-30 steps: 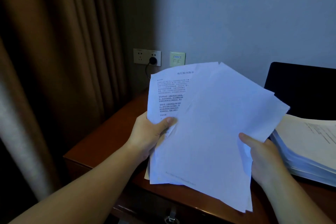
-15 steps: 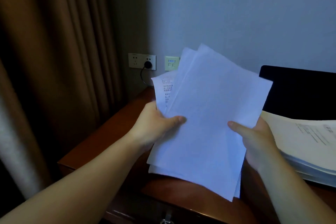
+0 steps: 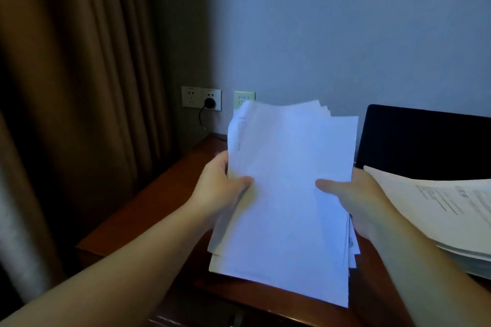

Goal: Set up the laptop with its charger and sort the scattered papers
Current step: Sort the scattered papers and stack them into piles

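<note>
A curtain (image 3: pixel 79 114) is hung at nine o'clock and a wall (image 3: pixel 345 34) is seen at twelve. The bench (image 3: pixel 148 210) is spread below, with the laptop (image 3: pixel 425 141) opened at three o'clock. A stack (image 3: pixel 438 215) is laid in front of it, at four o'clock. At centre, the papers (image 3: pixel 287 194) are held upright above the bench, gripped on either edge by the left hand (image 3: pixel 220 188) and the right hand (image 3: pixel 356 202), thumbs pressed on the front sheet. A plug (image 3: pixel 210 102) is seated in the socket (image 3: pixel 201 98) at eleven o'clock. The charger is judged connected; squaring the papers and placing them on the stack is judged left.
</note>
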Demonstrator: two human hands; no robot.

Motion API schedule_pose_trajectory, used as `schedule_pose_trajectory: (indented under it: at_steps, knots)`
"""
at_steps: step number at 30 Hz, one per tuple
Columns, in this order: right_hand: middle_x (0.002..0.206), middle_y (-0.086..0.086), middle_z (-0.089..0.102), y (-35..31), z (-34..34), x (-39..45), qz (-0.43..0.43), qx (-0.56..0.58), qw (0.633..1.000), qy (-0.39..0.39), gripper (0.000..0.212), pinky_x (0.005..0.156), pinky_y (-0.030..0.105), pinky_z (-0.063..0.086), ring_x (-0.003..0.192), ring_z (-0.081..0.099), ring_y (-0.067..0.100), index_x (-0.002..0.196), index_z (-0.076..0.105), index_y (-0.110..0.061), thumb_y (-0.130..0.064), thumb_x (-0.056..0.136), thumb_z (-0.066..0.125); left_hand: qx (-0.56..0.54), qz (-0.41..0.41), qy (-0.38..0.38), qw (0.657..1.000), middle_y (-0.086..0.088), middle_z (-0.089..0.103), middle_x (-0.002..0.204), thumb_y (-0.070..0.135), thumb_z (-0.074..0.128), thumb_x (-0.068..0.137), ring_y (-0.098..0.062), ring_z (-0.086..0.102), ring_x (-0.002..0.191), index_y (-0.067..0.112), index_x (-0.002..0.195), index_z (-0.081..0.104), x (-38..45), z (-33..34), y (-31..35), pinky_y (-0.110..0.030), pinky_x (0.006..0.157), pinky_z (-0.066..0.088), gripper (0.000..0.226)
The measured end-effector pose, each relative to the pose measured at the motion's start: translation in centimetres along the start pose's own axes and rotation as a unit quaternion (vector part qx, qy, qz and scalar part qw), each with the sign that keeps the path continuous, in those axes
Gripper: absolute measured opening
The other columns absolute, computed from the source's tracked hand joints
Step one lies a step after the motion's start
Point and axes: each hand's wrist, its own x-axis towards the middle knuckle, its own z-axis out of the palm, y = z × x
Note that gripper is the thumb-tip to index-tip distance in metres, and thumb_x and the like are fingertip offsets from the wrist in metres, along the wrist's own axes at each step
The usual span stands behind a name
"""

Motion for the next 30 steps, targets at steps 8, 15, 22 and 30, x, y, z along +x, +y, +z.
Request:
schedule_pose_trajectory:
  at_steps: [8, 15, 22, 30]
  knots:
    - [0.092, -0.019, 0.077, -4.3, 1.6, -1.9, -0.188, 0.031, 0.978, 0.080, 0.024, 0.079, 0.032, 0.057, 0.087, 0.074, 0.006, 0.092, 0.070, -0.032, -0.010, 0.086, 0.079, -0.011, 0.202, 0.099, 0.974, 0.032, 0.059, 0.116, 0.010, 0.073, 0.092, 0.018, 0.059, 0.109, 0.040, 0.124, 0.043, -0.3, 0.7, 3.3, -0.009, 0.090, 0.050, 0.054]
    - [0.102, -0.003, 0.079, 0.8, 1.1, -3.3, -0.136, 0.085, 0.985, 0.065, 0.032, 0.077, 0.030, 0.057, 0.095, 0.075, 0.017, 0.107, 0.071, -0.018, 0.009, 0.091, 0.065, 0.043, 0.145, 0.119, 0.981, 0.026, 0.064, 0.121, 0.022, 0.078, 0.089, 0.012, 0.060, 0.112, 0.040, 0.136, 0.044, -2.6, 1.0, -3.1, -0.014, 0.088, 0.049, 0.061]
    - [0.092, -0.017, 0.076, 1.8, 0.9, -3.0, -0.100, -0.071, 0.992, 0.031, 0.034, 0.080, 0.038, 0.058, 0.089, 0.073, 0.010, 0.088, 0.071, -0.046, -0.012, 0.092, 0.067, 0.076, 0.081, 0.076, 0.991, 0.033, 0.058, 0.106, 0.014, 0.067, 0.098, 0.026, 0.055, 0.094, 0.042, 0.120, 0.046, -3.0, 2.9, -4.9, 0.003, 0.071, 0.041, 0.042]
    - [0.097, 0.017, 0.068, 1.1, -3.6, -3.0, -0.052, -0.278, 0.958, -0.042, 0.032, 0.069, 0.035, 0.043, 0.084, 0.064, 0.033, 0.094, 0.067, -0.008, -0.033, 0.093, 0.048, 0.085, 0.023, 0.111, 0.990, 0.014, 0.070, 0.096, 0.012, 0.075, 0.091, 0.003, 0.067, 0.079, 0.034, 0.098, 0.060, -2.1, 4.2, -4.0, -0.029, 0.074, 0.061, 0.027]
